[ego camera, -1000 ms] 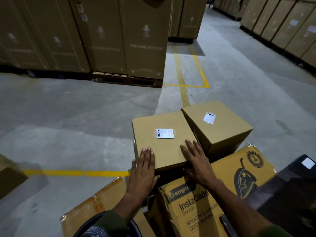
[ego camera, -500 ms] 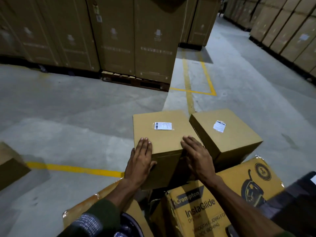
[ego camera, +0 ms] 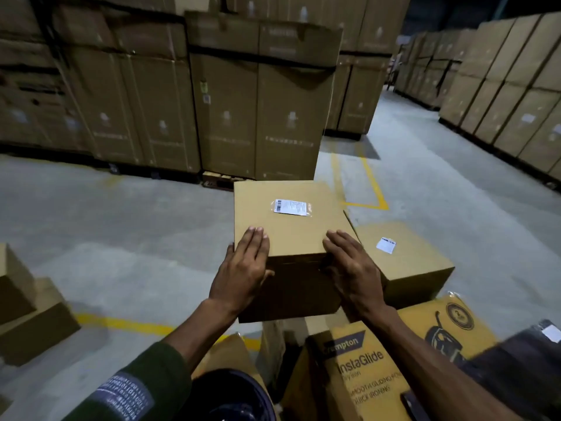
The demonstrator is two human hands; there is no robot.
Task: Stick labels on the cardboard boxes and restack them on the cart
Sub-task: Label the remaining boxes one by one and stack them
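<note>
Both hands clamp the labelled cardboard box (ego camera: pixel 288 226) between them, left hand (ego camera: pixel 243 268) and right hand (ego camera: pixel 352 265) flat-fingered on its near corners. It sits dead ahead, raised, the second labelled box (ego camera: pixel 406 256) just right below.

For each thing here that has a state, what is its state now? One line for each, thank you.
Left hand: fingers straight, pressed on the left near corner of the lifted box.
Right hand: fingers straight, pressed on the right near corner.
Lifted box: closed, labelled on top, held between both hands.
Second box: closed, labelled on top, resting lower at the right.
Crompton InstaGlide box: closed, tilted.
</note>
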